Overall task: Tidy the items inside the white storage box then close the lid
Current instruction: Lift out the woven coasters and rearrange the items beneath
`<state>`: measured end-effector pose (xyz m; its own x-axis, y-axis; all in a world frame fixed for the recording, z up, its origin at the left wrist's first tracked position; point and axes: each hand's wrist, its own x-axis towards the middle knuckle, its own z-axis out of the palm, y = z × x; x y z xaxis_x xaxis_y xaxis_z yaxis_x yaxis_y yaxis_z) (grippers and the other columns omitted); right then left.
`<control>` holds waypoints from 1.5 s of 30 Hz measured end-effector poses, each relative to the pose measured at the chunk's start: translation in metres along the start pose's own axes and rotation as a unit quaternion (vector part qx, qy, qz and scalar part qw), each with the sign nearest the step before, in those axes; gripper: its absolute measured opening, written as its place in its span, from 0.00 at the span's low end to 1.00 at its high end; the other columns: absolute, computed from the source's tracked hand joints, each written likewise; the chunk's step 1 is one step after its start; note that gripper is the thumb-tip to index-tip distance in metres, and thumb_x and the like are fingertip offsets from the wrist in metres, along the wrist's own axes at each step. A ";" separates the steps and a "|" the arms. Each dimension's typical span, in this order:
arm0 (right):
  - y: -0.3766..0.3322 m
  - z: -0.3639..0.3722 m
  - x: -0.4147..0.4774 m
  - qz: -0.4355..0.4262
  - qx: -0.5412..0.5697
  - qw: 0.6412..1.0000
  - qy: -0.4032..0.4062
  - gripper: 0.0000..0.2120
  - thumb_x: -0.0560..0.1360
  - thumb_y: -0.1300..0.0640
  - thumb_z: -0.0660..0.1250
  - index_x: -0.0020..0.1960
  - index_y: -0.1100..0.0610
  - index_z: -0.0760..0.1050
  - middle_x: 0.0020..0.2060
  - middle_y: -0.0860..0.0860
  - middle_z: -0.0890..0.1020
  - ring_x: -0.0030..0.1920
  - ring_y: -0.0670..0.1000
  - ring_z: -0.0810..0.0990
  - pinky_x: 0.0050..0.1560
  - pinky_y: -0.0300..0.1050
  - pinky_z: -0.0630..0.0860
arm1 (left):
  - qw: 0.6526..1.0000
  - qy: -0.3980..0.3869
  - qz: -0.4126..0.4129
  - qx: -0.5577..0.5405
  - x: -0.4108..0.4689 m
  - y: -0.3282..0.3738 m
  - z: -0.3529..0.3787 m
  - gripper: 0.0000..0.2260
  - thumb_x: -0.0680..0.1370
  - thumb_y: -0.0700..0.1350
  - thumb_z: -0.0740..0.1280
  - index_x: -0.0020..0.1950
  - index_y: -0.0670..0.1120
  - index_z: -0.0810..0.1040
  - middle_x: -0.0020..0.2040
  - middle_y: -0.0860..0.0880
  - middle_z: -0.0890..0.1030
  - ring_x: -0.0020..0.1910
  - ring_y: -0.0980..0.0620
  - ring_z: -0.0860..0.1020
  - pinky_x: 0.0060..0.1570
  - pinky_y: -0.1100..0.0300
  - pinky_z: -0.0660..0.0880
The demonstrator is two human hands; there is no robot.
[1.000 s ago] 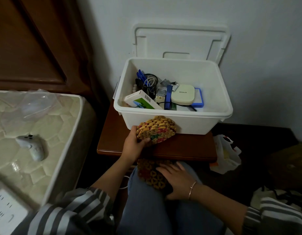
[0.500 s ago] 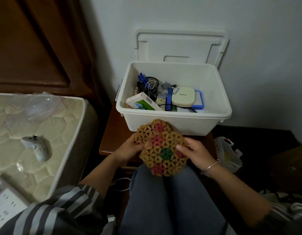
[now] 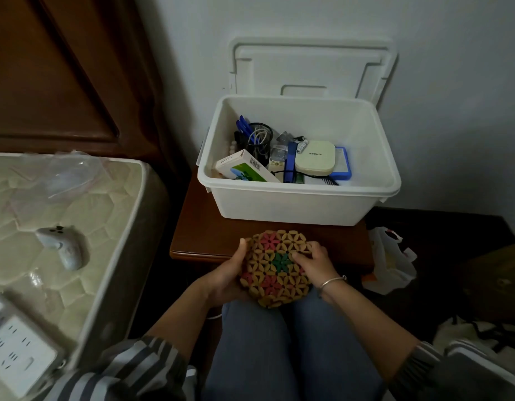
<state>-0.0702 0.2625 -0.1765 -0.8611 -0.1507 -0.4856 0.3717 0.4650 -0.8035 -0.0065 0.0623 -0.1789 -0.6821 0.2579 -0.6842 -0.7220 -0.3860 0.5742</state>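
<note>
The white storage box (image 3: 285,202) stands open on a brown wooden nightstand (image 3: 204,235). Its lid (image 3: 311,68) leans upright against the wall behind it. Inside lie a white and green carton (image 3: 244,169), a black mesh pen cup (image 3: 259,140) with blue pens, a cream flat case (image 3: 315,157) and a blue item (image 3: 341,166). In front of the box, above my lap, I hold a round woven mat (image 3: 275,267) with pink and green flower patterns. My left hand (image 3: 227,277) grips its left edge; my right hand (image 3: 312,263) rests on its right side.
A mattress (image 3: 76,215) lies to the left with a pale game controller (image 3: 63,247), a clear plastic bag (image 3: 71,175) and a white power strip (image 3: 16,357). A white plastic bag (image 3: 391,261) sits on the dark floor at the right.
The two mat pieces, one in each hand a second ago, are now together as one flat stack. It has come lower, toward my lap, with both hands on it.
</note>
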 end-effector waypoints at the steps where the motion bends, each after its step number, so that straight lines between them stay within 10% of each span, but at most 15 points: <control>1: -0.002 0.004 -0.001 -0.014 -0.010 1.000 0.008 0.22 0.75 0.56 0.67 0.65 0.58 0.65 0.61 0.53 0.66 0.61 0.53 0.69 0.63 0.48 0.69 | 1.000 -0.002 0.003 0.001 0.001 0.002 0.002 0.28 0.74 0.71 0.55 0.65 0.56 0.74 0.62 0.48 0.79 0.63 0.45 0.76 0.58 0.44 0.76; 10: 0.004 -0.013 -0.007 -0.013 0.105 0.992 -0.070 0.51 0.62 0.56 0.79 0.74 0.44 0.50 0.66 0.46 0.64 0.65 0.50 0.68 0.64 0.53 0.70 | 0.984 0.035 0.143 0.095 -0.008 -0.006 0.016 0.25 0.73 0.42 0.73 0.67 0.54 0.70 0.60 0.49 0.81 0.59 0.49 0.79 0.56 0.50 0.78; 15: -0.008 -0.049 -0.006 -0.083 0.129 0.985 -0.082 0.50 0.51 0.50 0.83 0.68 0.45 0.63 0.61 0.48 0.75 0.61 0.48 0.75 0.57 0.45 0.76 | 0.957 -0.014 0.239 0.165 -0.024 0.024 0.029 0.26 0.73 0.36 0.73 0.67 0.52 0.70 0.61 0.49 0.80 0.60 0.53 0.79 0.51 0.61 0.78; 22: -0.025 -0.050 0.002 -0.253 -0.032 0.966 0.049 0.24 0.64 0.59 0.78 0.56 0.54 0.73 0.54 0.51 0.74 0.56 0.50 0.74 0.56 0.41 0.71 | 0.888 0.070 0.347 0.294 -0.008 0.055 0.045 0.23 0.73 0.38 0.73 0.63 0.53 0.71 0.59 0.54 0.79 0.59 0.60 0.77 0.55 0.68 0.74; 32: -0.020 -0.031 0.014 -0.249 -0.015 0.961 0.120 0.32 0.67 0.64 0.74 0.68 0.59 0.66 0.63 0.55 0.73 0.64 0.51 0.70 0.64 0.44 0.69 | 0.905 0.181 0.287 0.256 0.017 0.051 0.059 0.22 0.72 0.38 0.73 0.62 0.48 0.69 0.57 0.50 0.76 0.58 0.52 0.76 0.47 0.68 0.73; 38: -0.018 -0.019 0.011 -0.227 0.007 0.965 0.128 0.33 0.68 0.66 0.73 0.69 0.59 0.64 0.65 0.56 0.71 0.66 0.53 0.69 0.67 0.48 0.68 | 0.942 0.186 0.252 0.124 0.010 0.051 0.076 0.31 0.69 0.55 0.75 0.68 0.50 0.66 0.60 0.52 0.75 0.59 0.54 0.74 0.55 0.62 0.73; 45: -0.017 -0.013 0.011 -0.199 0.074 0.966 0.146 0.33 0.66 0.66 0.75 0.67 0.57 0.66 0.63 0.53 0.73 0.64 0.49 0.70 0.60 0.39 0.69 | 0.922 0.257 0.275 0.089 0.016 0.047 0.082 0.16 0.80 0.58 0.59 0.62 0.51 0.70 0.61 0.50 0.75 0.61 0.52 0.74 0.57 0.58 0.72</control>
<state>-0.0906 0.2645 -0.1638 -0.9991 -0.0297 -0.0288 0.0190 0.2876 -0.9575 -0.0608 0.1210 -0.1259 -0.8385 -0.4057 -0.3637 -0.3220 -0.1694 0.9314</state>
